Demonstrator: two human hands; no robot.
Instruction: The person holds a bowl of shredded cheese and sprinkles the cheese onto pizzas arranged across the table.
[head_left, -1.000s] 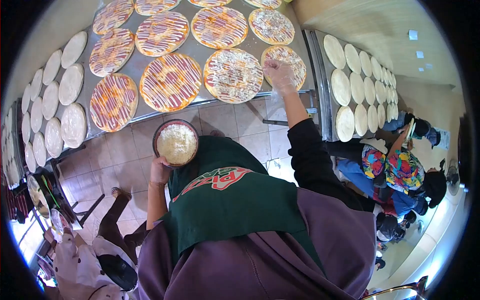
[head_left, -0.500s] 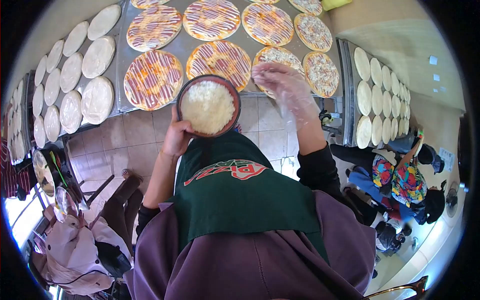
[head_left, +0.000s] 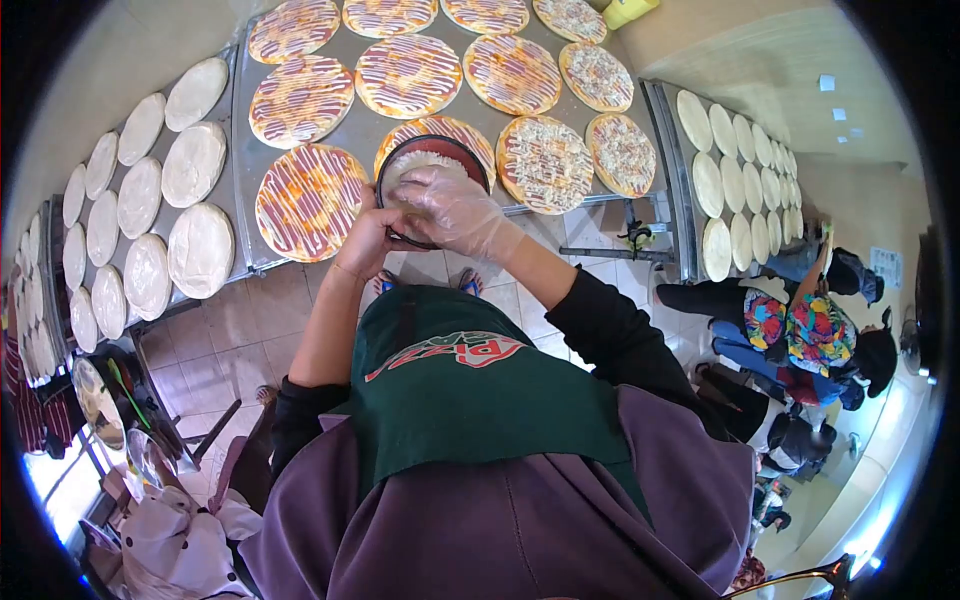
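A dark-rimmed bowl [head_left: 462, 152] of white shredded topping [head_left: 418, 162] is tilted in front of me, over a sauced pizza [head_left: 425, 128] at the table's near edge. My left hand [head_left: 372, 236] grips the bowl's left side. Inside the bowl, my right hand [head_left: 447, 207] in a clear plastic glove reaches over the topping; its fingertips are hidden there. Right of the bowl lies a pizza covered with topping [head_left: 544, 165], and beside it another topped pizza [head_left: 621, 155]. To the left is a pizza with red sauce and white stripes [head_left: 311, 203].
More striped pizzas [head_left: 408, 77] fill the metal table [head_left: 246, 150]. Plain dough rounds [head_left: 200, 250] lie on the left table, others [head_left: 716, 249] on the right. A yellow object [head_left: 628, 11] sits at the back. People stand at the lower left [head_left: 180, 545] and far right [head_left: 820, 335].
My right hand has moved left from the topped pizzas into the bowl. The bowl, held by my left hand, is now tilted and partly covered by my glove. The view has shifted.
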